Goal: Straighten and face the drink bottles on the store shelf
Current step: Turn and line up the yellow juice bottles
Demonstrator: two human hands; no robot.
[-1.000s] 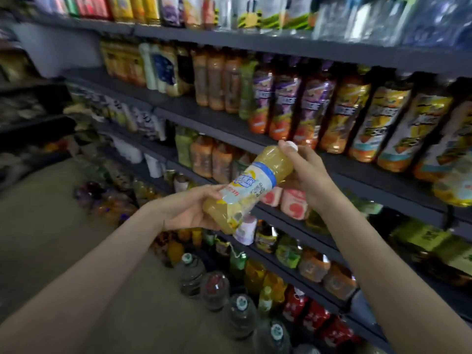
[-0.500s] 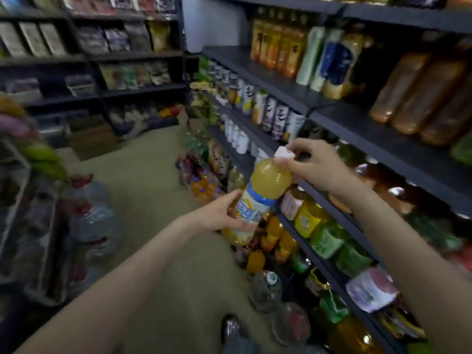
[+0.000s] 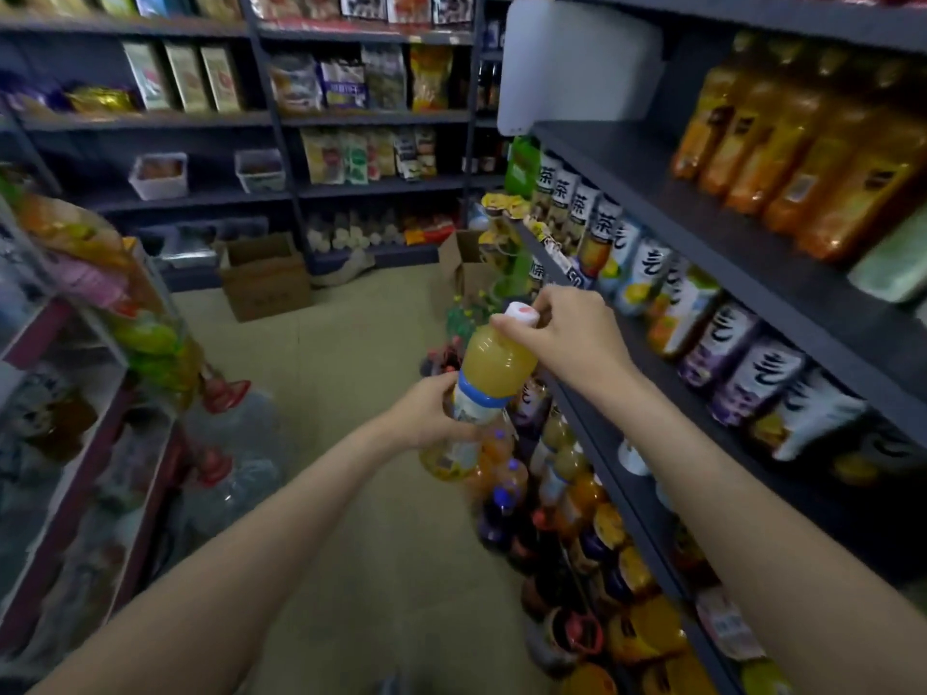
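**Yellow juice bottle held in the aisle, off the shelf**

While the left hand [image 3: 430, 414] wraps closed around the labelled middle of a clear plastic bottle of cloudy yellow juice [image 3: 481, 393], the right hand [image 3: 569, 336] pinches its white screw cap [image 3: 521, 314] between fingertips. That bottle tilts slightly, raised over the beige floor [image 3: 341, 373], just left of the dark grey metal shelf [image 3: 702, 233] stocked with rows of orange drink bottles [image 3: 802, 158] and white-and-purple labelled tea bottles [image 3: 722, 338]. Farther down the aisle stands a brown cardboard box [image 3: 266, 278].
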